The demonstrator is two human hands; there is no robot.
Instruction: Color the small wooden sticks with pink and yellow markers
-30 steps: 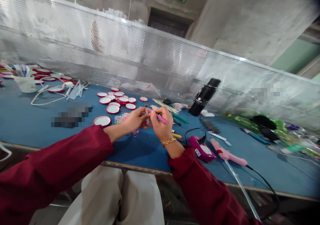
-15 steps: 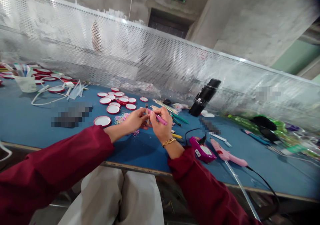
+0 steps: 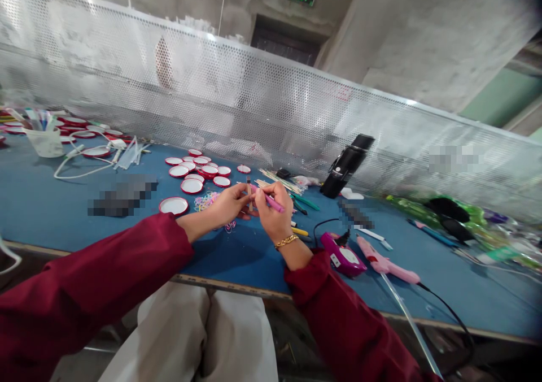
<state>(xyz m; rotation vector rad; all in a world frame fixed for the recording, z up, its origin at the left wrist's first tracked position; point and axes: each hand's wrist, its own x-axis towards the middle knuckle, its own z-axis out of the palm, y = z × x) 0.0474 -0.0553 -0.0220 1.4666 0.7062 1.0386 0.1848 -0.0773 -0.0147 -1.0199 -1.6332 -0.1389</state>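
While the pink stick (image 3: 274,204) sits slanted in the grip of our right hand (image 3: 276,219), pinched between thumb and forefinger much as one holds a pen, its far tip points toward our left hand (image 3: 228,202). That hand's grip appears pressed together on a thin brown stick (image 3: 249,192) held upright. Both pieces are just above the blue surface (image 3: 63,207), in front of our chest. We judge that holding them there lets our wrists lean on the edge and keeps the fingertips steady where the two pieces meet. A gold bracelet (image 3: 286,239) rides on the right wrist. Just beyond the left hand lies a loose heap of coloured rubber bands (image 3: 205,200). Past it the red-rimmed lids (image 3: 191,185) lie scattered face up, all near enough to reach without leaning. To the right, a magenta device (image 3: 341,254) and a pink glue gun (image 3: 383,262) lie side by side with their cords trailing off the edge, so they are probably parked on the working side. A black flask (image 3: 345,165) leans farther back near the perforated screen (image 3: 212,88) that closes off the rear.
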